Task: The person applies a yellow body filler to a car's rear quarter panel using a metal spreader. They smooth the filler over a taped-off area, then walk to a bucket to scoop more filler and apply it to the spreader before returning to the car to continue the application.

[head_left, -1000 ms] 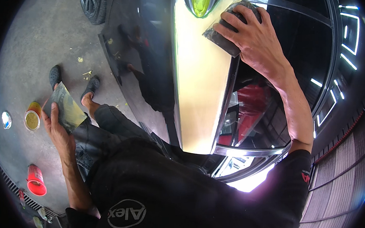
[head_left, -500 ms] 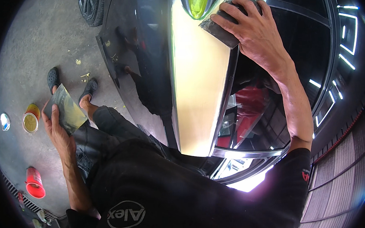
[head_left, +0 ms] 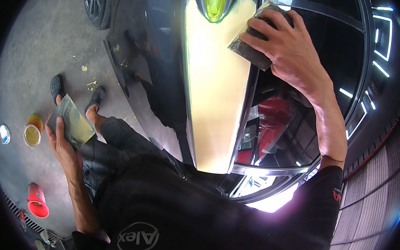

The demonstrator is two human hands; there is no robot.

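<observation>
My right hand (head_left: 294, 55) grips a dark, flat rectangular putty spreader (head_left: 252, 53), fingers spread over its top face. The spreader's lower edge lies over the right border of a long cream band of filler (head_left: 219, 96) on the dark car panel (head_left: 158, 49), beside the window. Yellow-green masking (head_left: 215, 5) fills the door-handle recess at the band's far end. Low on the left, my left hand (head_left: 64, 144) holds a thin square plate (head_left: 75, 120) by its edge, thumb on top. Pale filler is smeared over part of the plate.
On the grey floor at left stand an open can of yellowish paste (head_left: 32, 135), a round shiny lid (head_left: 5, 133) and a red bucket (head_left: 38, 201). Yellow scraps (head_left: 92, 85) lie near my shoes. The dark side window (head_left: 296, 119) adjoins the panel; a wheel (head_left: 97, 12) is at the far left.
My right hand and the spreader have moved nearer and slightly right along the filler band's right border, uncovering more of its far end. My left hand keeps its plate almost in place.
</observation>
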